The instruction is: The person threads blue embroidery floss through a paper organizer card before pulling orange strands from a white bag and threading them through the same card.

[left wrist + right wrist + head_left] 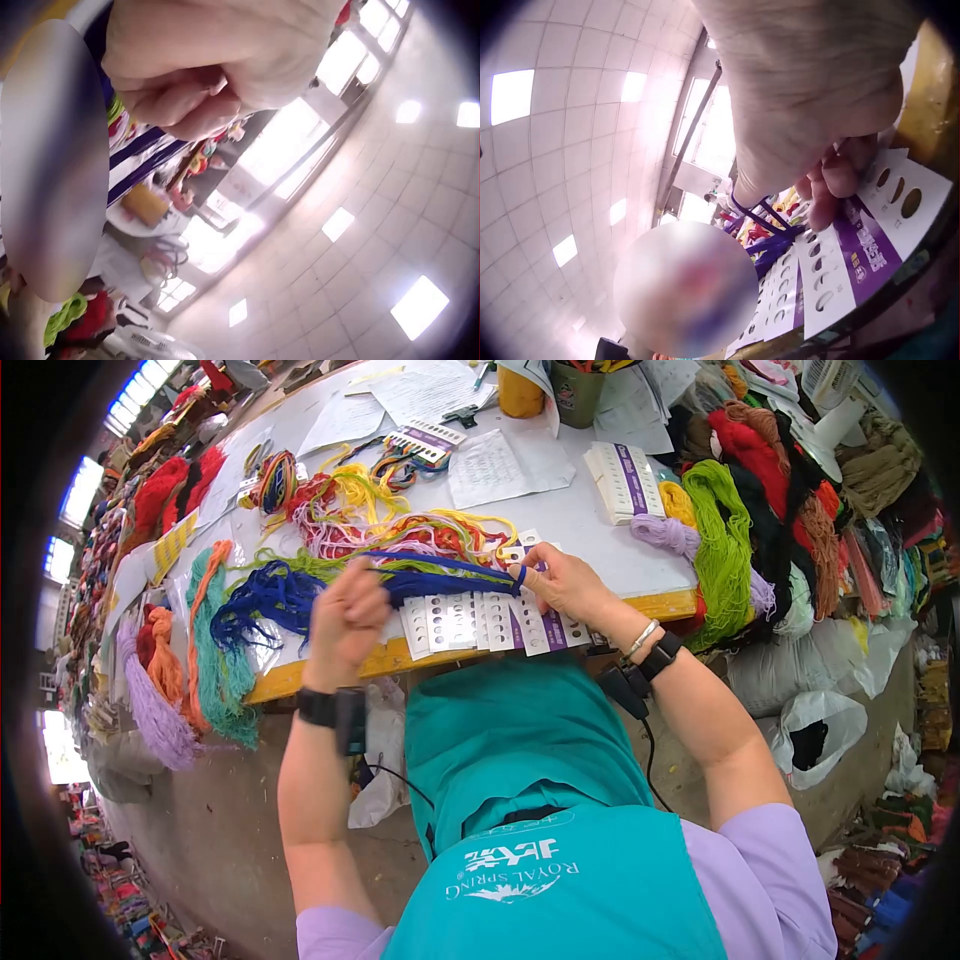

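Observation:
Blue yarn (430, 564) is stretched between the two hands just above the table's front edge. My left hand (350, 615) is curled into a fist at one end of the strands; in the left wrist view the blue strands (142, 161) run away below its fingers. My right hand (575, 588) pinches the other end beside a row of white-and-purple punched cards (455, 622). In the right wrist view a blue loop (761, 217) passes by the thumb, and the fingertips are right at a card (866, 247). A thick blue hank (265, 600) lies to the left.
Tangled red, yellow and pink yarn (390, 525) lies behind the hands. Papers (510, 470) and a dark green cup (577, 395) are farther back. A card stack (620, 480) and a lime-green hank (718, 530) sit right. Orange, teal and lilac hanks (150, 695) hang over the left edge.

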A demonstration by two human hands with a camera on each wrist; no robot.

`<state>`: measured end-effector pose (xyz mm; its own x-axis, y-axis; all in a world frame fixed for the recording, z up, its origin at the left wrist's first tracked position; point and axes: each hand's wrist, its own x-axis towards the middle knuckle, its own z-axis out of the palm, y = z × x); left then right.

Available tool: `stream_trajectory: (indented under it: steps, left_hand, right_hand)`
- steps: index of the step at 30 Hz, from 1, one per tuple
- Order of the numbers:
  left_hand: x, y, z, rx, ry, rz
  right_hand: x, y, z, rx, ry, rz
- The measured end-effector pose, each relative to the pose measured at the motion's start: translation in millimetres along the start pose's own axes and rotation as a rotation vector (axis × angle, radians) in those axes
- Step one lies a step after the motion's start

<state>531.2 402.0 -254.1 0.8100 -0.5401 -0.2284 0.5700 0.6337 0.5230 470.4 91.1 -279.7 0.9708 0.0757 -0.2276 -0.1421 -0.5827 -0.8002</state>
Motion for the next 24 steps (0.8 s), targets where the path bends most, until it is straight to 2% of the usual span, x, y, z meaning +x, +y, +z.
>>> stream_trajectory:
  steps: [1,2,4,5,8,9,12,15,18,21,24]
  left_hand:
    - [-10.5,18.4,-17.6,-0.125,-0.037,0.056]
    - [-22.3,30.1,-23.3,-0.175,0.038,0.163]
    - [-36.1,38.1,-33.5,0.003,0.093,0.211]
    - [-38.4,35.0,-38.0,0.217,0.172,0.201]
    - [-34.2,-9.2,2.9,0.884,0.353,0.188]
    - [-30.4,-20.5,6.8,1.103,0.270,0.200]
    - [-9.5,-51.9,7.2,1.742,0.102,0.502]
    - [1.8,-64.6,14.2,2.135,0.156,0.517]
    - [5.3,-65.2,22.0,2.153,0.188,0.329]
    - [7.3,-69.2,13.6,2.172,0.171,0.355]
    - [4.4,-71.3,16.7,2.040,0.156,0.493]
  right_hand:
    - [-0.1,0.4,1.5,-0.028,0.012,-0.010]
    - [-0.1,1.1,3.4,-0.055,0.023,-0.022]
    - [1.7,4.6,7.0,-0.122,0.040,-0.072]
    - [2.3,9.1,7.8,-0.162,0.050,-0.107]
    - [-2.7,10.6,7.4,-0.188,0.067,-0.217]
    - [-5.0,12.0,8.2,-0.188,0.080,-0.272]
    - [-15.1,1.4,7.8,-0.257,0.134,-0.351]
    - [-10.8,-1.2,15.0,-0.412,0.193,-0.414]
    - [-3.2,1.3,20.8,-0.487,0.204,-0.419]
    - [3.7,6.7,24.6,-0.346,0.187,-0.409]
    - [3.8,16.7,15.2,-0.062,0.129,-0.347]
